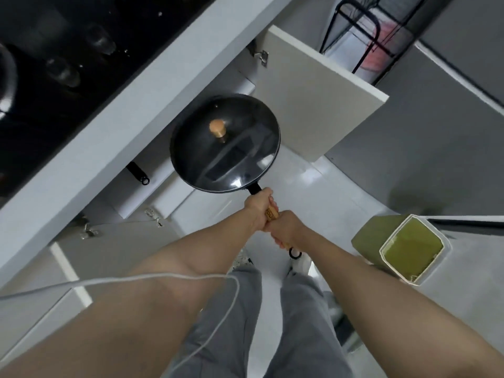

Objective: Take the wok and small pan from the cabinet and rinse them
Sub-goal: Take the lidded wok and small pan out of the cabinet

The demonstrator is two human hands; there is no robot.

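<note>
A black wok (pixel 191 154) with a glass lid and a wooden knob (pixel 217 127) hangs in the air in front of the open cabinet. Both hands grip its wooden handle (pixel 271 213). My left hand (pixel 257 204) holds the part nearer the wok. My right hand (pixel 285 227) holds the end, where a black hanging ring sticks out below. A second black handle (pixel 137 172), the small pan's as far as I can tell, pokes out of the cabinet to the left; its body is hidden.
The white cabinet door (pixel 313 102) stands open on the right, another (pixel 114 246) open at lower left. A white counter edge (pixel 109 110) with a dark hob lies above. A green bin (pixel 403 249) stands at my right. A black wire rack (pixel 362 36) is behind. A white cable (pixel 163 276) crosses my left arm.
</note>
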